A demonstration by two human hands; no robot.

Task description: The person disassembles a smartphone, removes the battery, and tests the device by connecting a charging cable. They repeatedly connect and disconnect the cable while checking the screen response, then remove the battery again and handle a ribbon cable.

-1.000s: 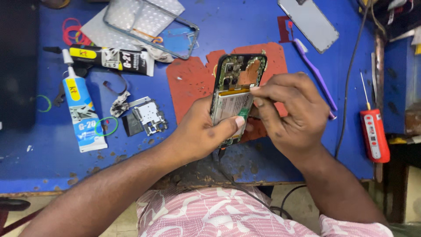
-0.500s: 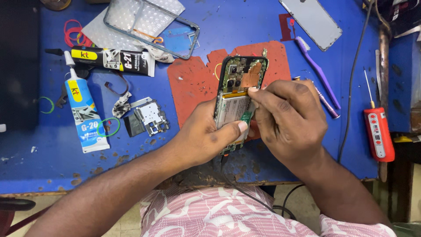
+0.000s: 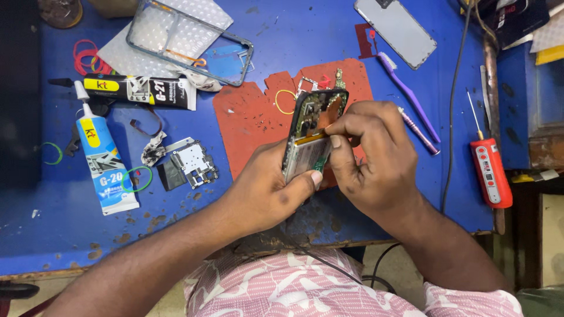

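Little had shifted since the earlier frame: both hands stayed on the opened phone, which sat slightly nearer the middle of the red mat. The left hand was closed around the phone's lower edge, thumb pressed beside the battery, holding it tilted above the mat. The right hand had its fingertips pinched at the phone's exposed inside; whether they held anything could not be told. On the blue counter lay a white glue tube, a black tube, a purple toothbrush and a red tool.
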